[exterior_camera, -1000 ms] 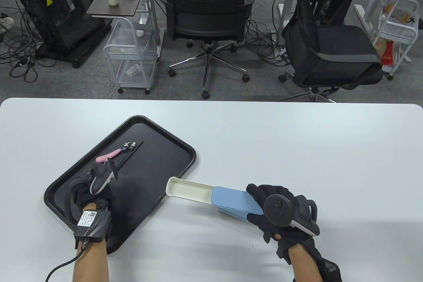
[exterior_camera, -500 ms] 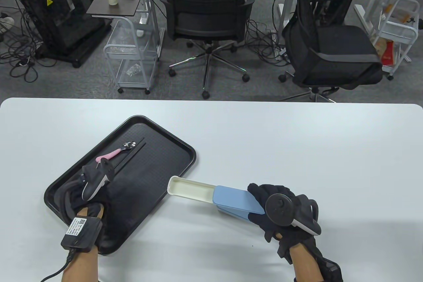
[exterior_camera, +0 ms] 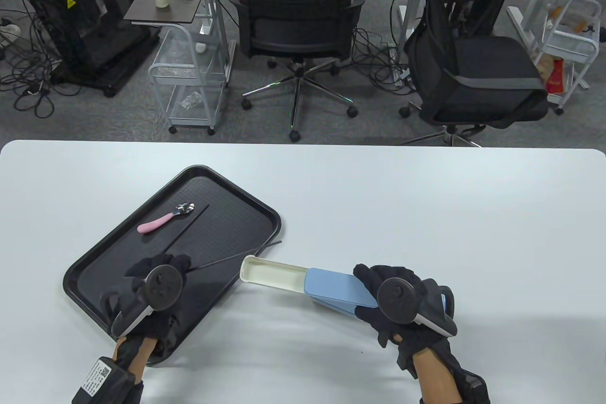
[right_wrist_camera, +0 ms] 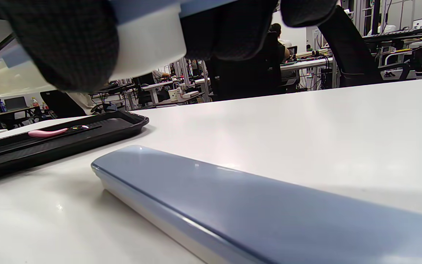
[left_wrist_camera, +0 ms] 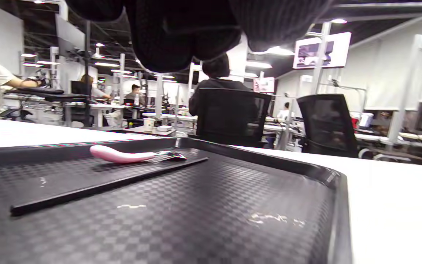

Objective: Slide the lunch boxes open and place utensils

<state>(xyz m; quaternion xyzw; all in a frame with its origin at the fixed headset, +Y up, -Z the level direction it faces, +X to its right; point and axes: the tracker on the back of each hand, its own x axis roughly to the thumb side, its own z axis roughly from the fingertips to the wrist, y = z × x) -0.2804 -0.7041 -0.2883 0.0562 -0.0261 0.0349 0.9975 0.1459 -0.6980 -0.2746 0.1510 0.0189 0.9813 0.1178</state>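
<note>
A black tray (exterior_camera: 94,257) holds a pink-handled spoon (exterior_camera: 161,220) and one black chopstick (exterior_camera: 187,226). My left hand (exterior_camera: 182,267) pinches a second black chopstick (exterior_camera: 236,255), whose tip reaches past the tray's right rim, close to the box's open end. My right hand (exterior_camera: 374,292) grips the blue lid end of a lunch box (exterior_camera: 338,288) that is slid partly open, showing its empty white inner tray (exterior_camera: 272,273). The spoon (left_wrist_camera: 123,156) and the lying chopstick (left_wrist_camera: 104,187) show in the left wrist view. A second, closed blue box (right_wrist_camera: 251,205) lies on the table under the held one.
The white table (exterior_camera: 426,210) stretches to the right and back. Office chairs (exterior_camera: 296,11) and carts stand beyond its far edge. The tray's raised rim (left_wrist_camera: 337,183) lies between the utensils and the box.
My left hand has pulled back toward me and turned, lifting one chopstick off the tray; its tip now points right, toward the box. The right hand and box have barely moved.
</note>
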